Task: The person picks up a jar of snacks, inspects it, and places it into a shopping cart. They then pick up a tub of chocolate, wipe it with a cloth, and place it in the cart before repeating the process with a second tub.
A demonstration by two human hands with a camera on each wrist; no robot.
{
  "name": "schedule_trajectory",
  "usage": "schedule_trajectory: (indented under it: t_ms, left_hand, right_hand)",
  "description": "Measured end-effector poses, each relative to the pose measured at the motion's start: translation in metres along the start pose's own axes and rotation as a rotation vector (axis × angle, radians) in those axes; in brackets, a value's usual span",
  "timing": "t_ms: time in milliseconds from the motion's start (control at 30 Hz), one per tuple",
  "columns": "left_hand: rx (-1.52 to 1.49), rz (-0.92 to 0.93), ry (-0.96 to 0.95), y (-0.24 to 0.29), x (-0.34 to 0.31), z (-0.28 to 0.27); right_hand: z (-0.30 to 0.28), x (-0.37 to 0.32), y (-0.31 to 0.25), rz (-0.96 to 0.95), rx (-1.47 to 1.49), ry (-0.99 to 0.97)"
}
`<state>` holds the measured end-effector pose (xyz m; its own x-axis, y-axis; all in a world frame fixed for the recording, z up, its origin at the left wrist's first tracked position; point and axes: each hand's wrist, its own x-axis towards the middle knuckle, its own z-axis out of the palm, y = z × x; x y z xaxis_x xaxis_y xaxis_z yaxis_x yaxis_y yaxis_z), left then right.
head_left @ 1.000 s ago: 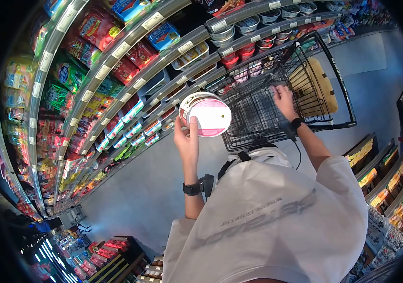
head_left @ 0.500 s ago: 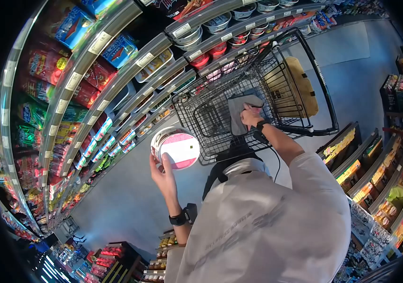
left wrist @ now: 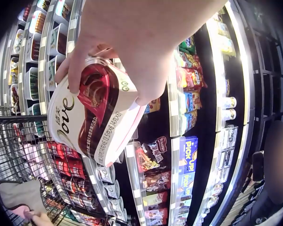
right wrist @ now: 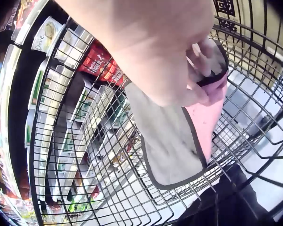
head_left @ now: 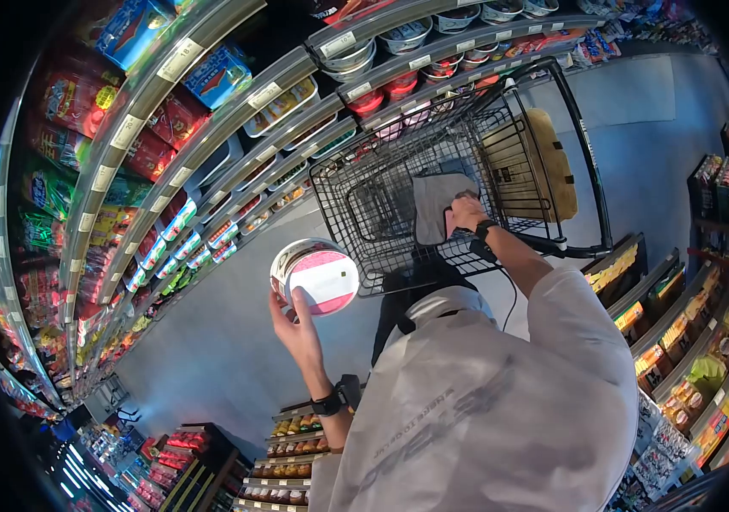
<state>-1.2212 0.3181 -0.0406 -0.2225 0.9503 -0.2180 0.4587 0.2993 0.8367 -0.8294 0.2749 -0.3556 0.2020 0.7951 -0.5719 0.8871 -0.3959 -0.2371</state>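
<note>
My left hand (head_left: 299, 331) grips a round white-and-brown Dove chocolate tub (left wrist: 75, 117) by its side, thumb on its base. In the head view the tub's pale base with a pink band faces up, left of the cart and above the floor. Over the black wire shopping cart (head_left: 343, 200), my right hand (head_left: 467, 212) pinches a grey cloth (right wrist: 167, 136) with dark edging and a pink side. The cloth hangs down inside the cart, and its held part is partly hidden behind the fingers in the right wrist view.
Shelves with bagged sweets (head_left: 74, 102) and bowls (head_left: 407, 34) curve along the left and far side. Inside the cart's handle end stands a brown paper bag (head_left: 543, 162). Low display racks (head_left: 697, 358) line the right, with another rack (head_left: 292, 448) behind the person. Grey floor (head_left: 211, 358) lies between.
My right hand has gone from bare over the cart to holding the grey cloth, which has since opened out downward. My left hand with the tub has shifted left and lower in the view.
</note>
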Motion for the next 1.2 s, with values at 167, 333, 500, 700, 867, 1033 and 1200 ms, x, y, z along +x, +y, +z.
schedule_trajectory:
  t_ms: [167,333,500,700,867,1033,1200]
  left_hand:
    - [-0.006,0.012,-0.005,0.002,-0.001,0.005]
    - [-0.009,0.003,0.021,0.001,0.000,0.009]
    - [-0.019,0.006,-0.004,0.004,0.003,0.012]
    - [-0.014,0.016,-0.005,0.003,0.003,0.016]
    - [0.026,-0.003,0.003,0.011,-0.002,0.013]
    - [0.011,0.000,0.022,0.005,-0.004,0.009]
    - [-0.016,-0.015,0.045,0.001,-0.004,0.008]
  right_hand:
    - [-0.016,0.028,0.035,-0.251,0.883,-0.323]
    - [0.000,0.040,0.073,0.229,0.800,0.278]
    - [-0.023,-0.002,0.040,0.288,0.272,0.363]
    - [0.004,0.047,0.006,-0.233,0.357,0.031]
    - [0.000,0.044,-0.021,-0.118,0.289,0.014]
    - [0.001,0.055,-0.012,-0.140,0.266,0.068]
    - [-0.002,0.061,-0.002,-0.222,0.485,0.214]
